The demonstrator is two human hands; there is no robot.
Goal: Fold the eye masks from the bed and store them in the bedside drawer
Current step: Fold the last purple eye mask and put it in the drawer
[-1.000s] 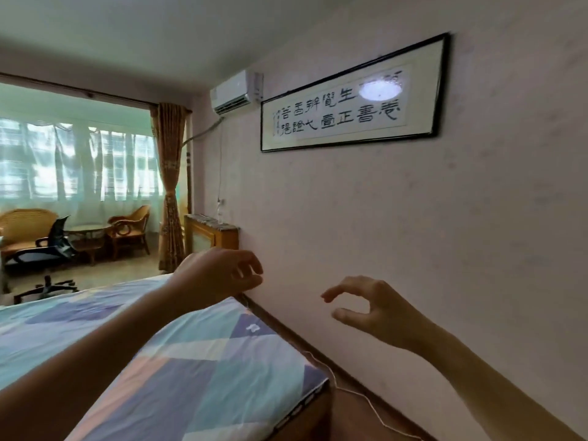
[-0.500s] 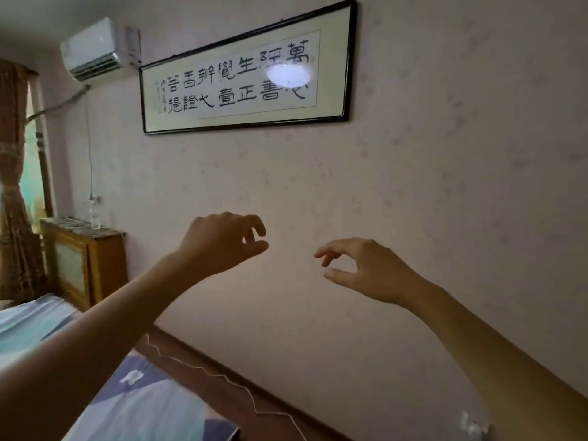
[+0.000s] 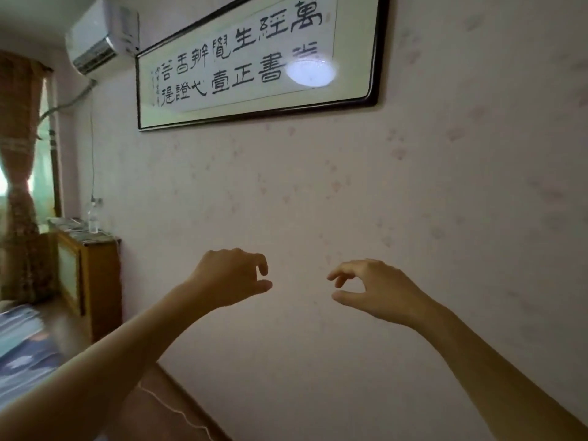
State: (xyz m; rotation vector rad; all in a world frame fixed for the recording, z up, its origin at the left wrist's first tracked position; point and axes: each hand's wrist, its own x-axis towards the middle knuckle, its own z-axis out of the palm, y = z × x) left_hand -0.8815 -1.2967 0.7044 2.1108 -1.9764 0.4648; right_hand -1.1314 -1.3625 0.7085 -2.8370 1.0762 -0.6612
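Two hands are up in front of a pink wall, and both hold nothing. The left hand [image 3: 230, 278] has its fingers bent loosely, with the thumb close to the first finger. The right hand [image 3: 378, 289] looks the same, loose and curled, with a small gap between thumb and finger. The hands are near each other but do not touch.

Low on the left, a corner of the bed [image 3: 22, 351] shows, with a blue and white cover. It is blurry. No eye masks can be seen on it or anywhere else, so I cannot tell where they are. A thin white cord [image 3: 165, 405] lies on the brown floor by the wall.

Farther back on the left stands a wooden cabinet [image 3: 95, 281] with a clear bottle [image 3: 93, 219] on top. I cannot see a drawer on it, open or closed. Beside it hangs a brown curtain [image 3: 19, 186].

High on the wall are a framed picture of writing [image 3: 254, 58] and a white air conditioner [image 3: 101, 39].

I think the folding has not started here, or at least nothing shows it. Finding the masks, folding them and putting them away all seem left to do.
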